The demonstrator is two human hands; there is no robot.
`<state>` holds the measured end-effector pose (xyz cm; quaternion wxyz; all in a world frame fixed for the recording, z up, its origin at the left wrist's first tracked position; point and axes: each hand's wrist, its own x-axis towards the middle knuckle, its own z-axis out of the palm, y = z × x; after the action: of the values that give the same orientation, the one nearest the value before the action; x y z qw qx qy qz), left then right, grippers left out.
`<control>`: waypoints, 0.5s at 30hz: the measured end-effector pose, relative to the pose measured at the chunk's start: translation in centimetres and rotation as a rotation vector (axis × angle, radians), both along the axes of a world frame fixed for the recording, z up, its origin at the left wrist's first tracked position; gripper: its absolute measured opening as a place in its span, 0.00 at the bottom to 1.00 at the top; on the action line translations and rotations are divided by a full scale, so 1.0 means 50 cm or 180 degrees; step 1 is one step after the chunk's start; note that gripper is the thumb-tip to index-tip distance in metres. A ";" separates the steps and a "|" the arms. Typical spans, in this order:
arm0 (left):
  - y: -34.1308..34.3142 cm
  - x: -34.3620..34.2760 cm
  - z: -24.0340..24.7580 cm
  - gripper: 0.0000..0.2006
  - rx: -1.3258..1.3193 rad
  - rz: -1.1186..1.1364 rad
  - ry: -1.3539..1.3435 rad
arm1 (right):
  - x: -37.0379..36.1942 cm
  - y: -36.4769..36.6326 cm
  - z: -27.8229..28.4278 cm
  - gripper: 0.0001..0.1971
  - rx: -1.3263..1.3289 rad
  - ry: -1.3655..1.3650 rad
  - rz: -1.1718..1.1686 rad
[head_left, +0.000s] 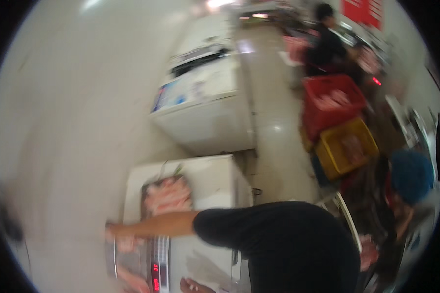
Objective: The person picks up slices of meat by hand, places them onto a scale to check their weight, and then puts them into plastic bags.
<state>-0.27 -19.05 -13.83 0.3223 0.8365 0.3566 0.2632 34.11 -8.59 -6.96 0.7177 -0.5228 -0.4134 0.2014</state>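
My right arm, in a black sleeve, stretches across to the left. At its end my right hand [114, 232] is over the far edge of a scale [162, 263] with a keypad and lit red digits. Motion smears its fingers, and pieces of pale pink raw meat [127, 243] lie beside it. More meat [134, 281] is on the scale's near end. Low in the picture, my left hand [196, 286] shows only in part near the scale's display, too blurred to make out its grip. A dark tray of raw meat [167, 194] sits beyond my right forearm.
The scale and tray stand on a white chest-like surface [208, 183]; a white chest freezer [208, 127] is farther off. At right are a red crate [312, 115] and a yellow crate [333, 162] holding meat. A person in a blue cap [410, 176] and another in black [325, 46] are nearby.
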 end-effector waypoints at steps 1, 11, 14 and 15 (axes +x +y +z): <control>-0.008 0.013 0.001 0.28 0.0408 -0.0117 -0.0223 | 0.012 0.018 -0.010 0.17 -0.0101 -0.0147 -0.0276; 0.057 0.076 -0.099 0.21 0.0780 -0.0646 0.0893 | 0.058 -0.023 0.062 0.38 0.1059 0.0845 0.0209; 0.043 0.064 -0.124 0.20 0.0609 -0.0646 0.0982 | 0.003 -0.202 -0.031 0.38 0.0661 0.0410 0.1080; 0.036 0.071 -0.135 0.19 0.0586 -0.0673 0.0982 | -0.016 -0.268 -0.072 0.39 0.0386 0.0202 0.1320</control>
<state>3.30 -17.25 -20.60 0.2119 0.9256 0.2864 0.1282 33.33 -21.98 -10.57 0.7037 -0.3759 -0.5007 0.3359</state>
